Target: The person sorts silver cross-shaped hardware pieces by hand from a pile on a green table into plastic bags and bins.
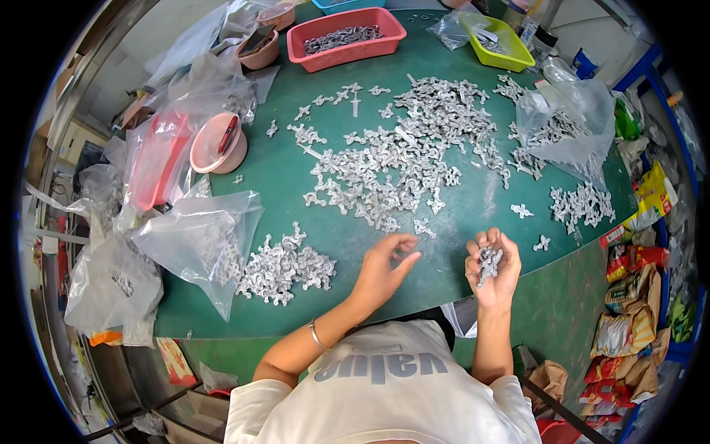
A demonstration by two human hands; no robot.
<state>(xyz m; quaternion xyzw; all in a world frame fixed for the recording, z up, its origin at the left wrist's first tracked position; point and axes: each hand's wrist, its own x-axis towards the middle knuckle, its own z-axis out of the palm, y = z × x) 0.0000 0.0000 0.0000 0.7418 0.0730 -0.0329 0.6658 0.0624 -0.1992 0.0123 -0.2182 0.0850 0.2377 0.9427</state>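
My right hand [505, 285] is turned palm up near the table's front edge. Its curled fingers hold a few small grey metal cross-shaped castings [488, 264]. To its left, my left hand [377, 275] hovers over the table, thumb and fingers apart, with nothing visible in it. One loose casting [424, 228] lies just beyond the left hand. Behind it spreads a large heap of the same castings [414, 155]. A smaller pile [285, 268] sits left of my left hand, and another group [582, 206] lies at the far right.
Clear plastic bags of castings rest at the left [203, 233] and right [592, 111] of the green table [347, 292]. A pink bowl [214, 159] holds a red-handled tool. Farther back are a red tray [296, 52] with metal parts and a yellow-green tray [510, 61].
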